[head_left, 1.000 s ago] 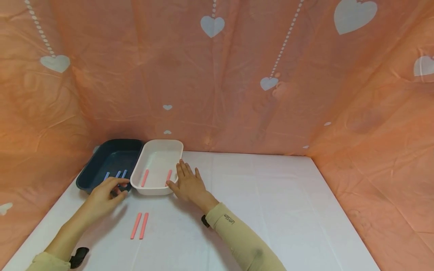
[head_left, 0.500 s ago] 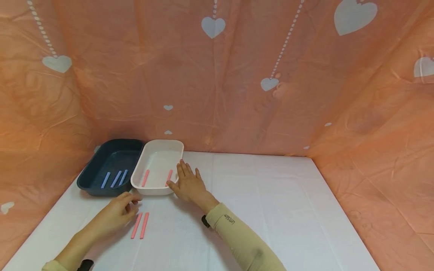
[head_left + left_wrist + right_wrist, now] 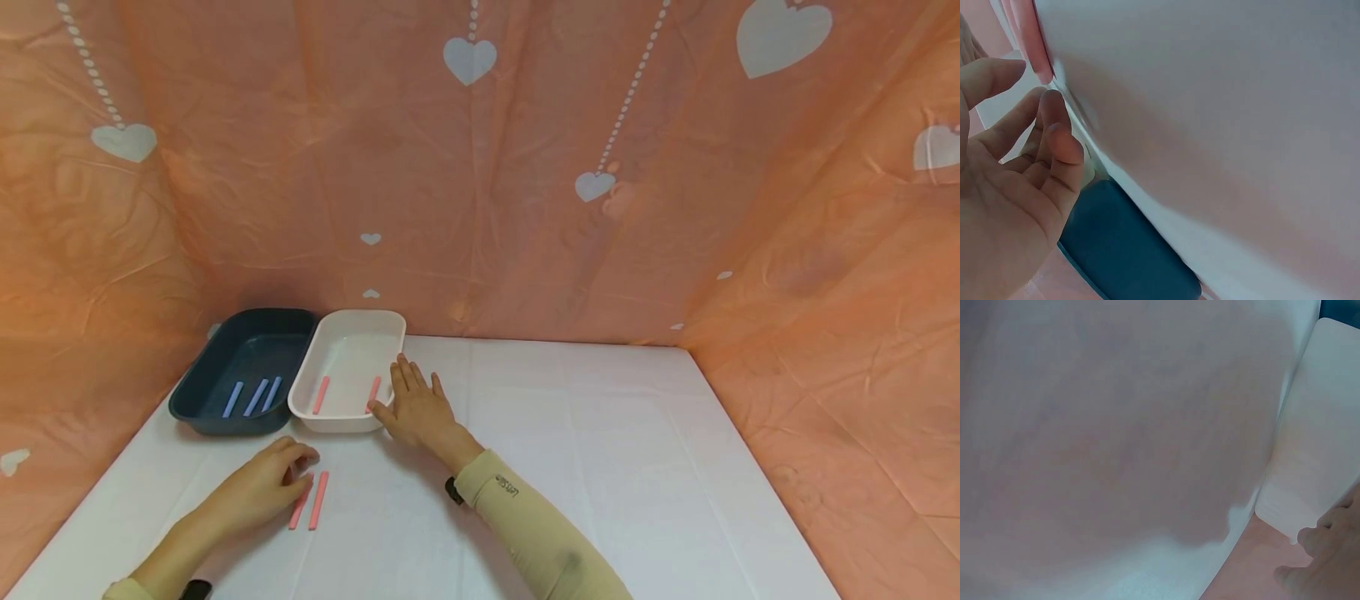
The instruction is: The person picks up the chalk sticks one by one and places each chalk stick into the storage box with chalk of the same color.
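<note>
Two thin pink sticks lie side by side on the white table; the left one [image 3: 297, 512] is partly covered by my left hand [image 3: 258, 492], the right one [image 3: 318, 500] shows fully. My left thumb and fingers are curved and apart at the far end of the left stick, with nothing between them; the left wrist view shows a pink stick [image 3: 1032, 47] just beyond the fingertips. My right hand [image 3: 423, 417] rests with straight fingers along the right side of the white tray [image 3: 345, 423], thumb at its front rim. Two more pink sticks [image 3: 321, 396] lie inside that tray.
Left of the white tray, close against it, stands a dark blue tray [image 3: 228, 426] with three blue sticks [image 3: 256, 397] inside. An orange curtain [image 3: 525, 250] with white hearts encloses the table [image 3: 600, 433] at the back and sides.
My left hand has come away from the dark blue tray, toward me and rightward, to the pink sticks on the table, uncovering the blue sticks. My right hand has stayed put.
</note>
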The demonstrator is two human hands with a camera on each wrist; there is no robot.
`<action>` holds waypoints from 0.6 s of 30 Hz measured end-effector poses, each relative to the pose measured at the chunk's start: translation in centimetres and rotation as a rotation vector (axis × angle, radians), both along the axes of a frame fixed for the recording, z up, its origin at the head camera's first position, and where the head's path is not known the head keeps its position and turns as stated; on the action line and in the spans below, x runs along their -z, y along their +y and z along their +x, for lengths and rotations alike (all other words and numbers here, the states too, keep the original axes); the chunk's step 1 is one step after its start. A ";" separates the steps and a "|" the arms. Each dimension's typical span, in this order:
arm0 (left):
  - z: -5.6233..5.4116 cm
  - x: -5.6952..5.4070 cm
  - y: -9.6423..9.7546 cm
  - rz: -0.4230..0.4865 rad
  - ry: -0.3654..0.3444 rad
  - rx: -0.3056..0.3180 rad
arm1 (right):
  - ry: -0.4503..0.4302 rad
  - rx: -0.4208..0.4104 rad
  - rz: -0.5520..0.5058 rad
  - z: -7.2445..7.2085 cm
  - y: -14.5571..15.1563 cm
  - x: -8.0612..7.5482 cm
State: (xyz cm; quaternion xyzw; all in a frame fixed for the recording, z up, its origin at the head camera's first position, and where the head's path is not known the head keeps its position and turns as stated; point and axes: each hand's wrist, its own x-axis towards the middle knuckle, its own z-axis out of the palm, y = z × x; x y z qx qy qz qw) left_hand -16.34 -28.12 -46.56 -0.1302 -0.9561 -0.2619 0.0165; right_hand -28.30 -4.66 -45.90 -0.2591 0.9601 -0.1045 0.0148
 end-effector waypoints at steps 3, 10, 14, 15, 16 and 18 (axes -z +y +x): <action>0.1 0.1 0.1 0.003 -0.004 -0.001 | -0.004 0.003 0.002 0.0 0.0 0.0; 0.2 0.5 0.2 0.002 -0.003 0.003 | -0.009 0.006 0.003 0.0 -0.1 0.0; 0.1 0.6 0.2 0.008 0.013 0.004 | -0.011 0.006 0.000 0.0 -0.1 0.0; 0.1 0.7 0.2 0.008 0.017 0.005 | -0.011 0.006 -0.001 0.0 -0.1 0.0; 0.1 0.7 0.2 0.010 0.019 0.008 | -0.012 0.006 -0.002 0.0 -0.1 0.0; 0.1 0.7 0.2 0.013 0.014 0.007 | -0.014 0.007 -0.003 0.0 -0.1 0.0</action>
